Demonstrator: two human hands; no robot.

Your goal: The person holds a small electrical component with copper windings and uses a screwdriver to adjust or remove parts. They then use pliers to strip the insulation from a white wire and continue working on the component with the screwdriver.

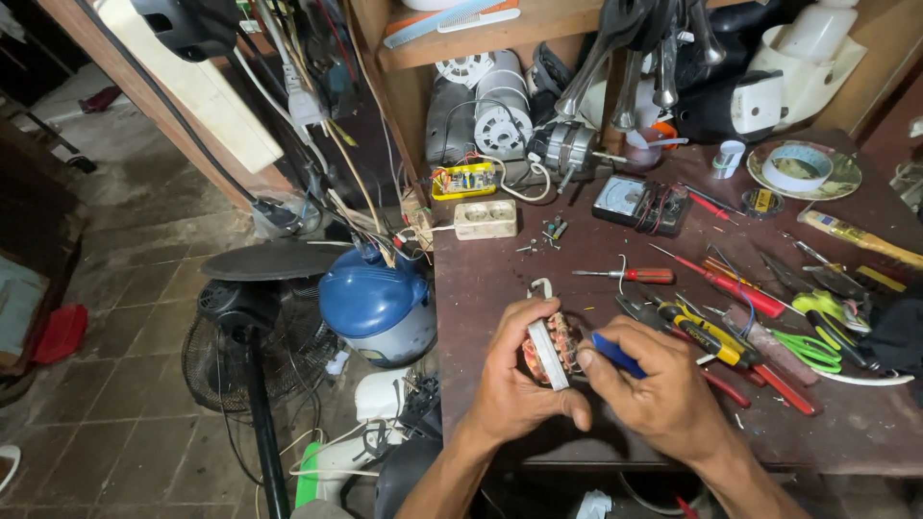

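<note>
- Left hand grips a small motor stator, upright, near the worktop's front edge.
- Right hand clamps a blue-handled tool, tip touching the stator's right side.

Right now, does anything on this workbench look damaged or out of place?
Yes. The small motor stator with copper windings in the left hand is bare, out of any housing. The right hand holds a blue-handled tool against it. Red and yellow screwdrivers lie scattered at all angles.

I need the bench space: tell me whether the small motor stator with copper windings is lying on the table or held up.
Held up: left hand grips the copper-wound stator above the table.
</note>
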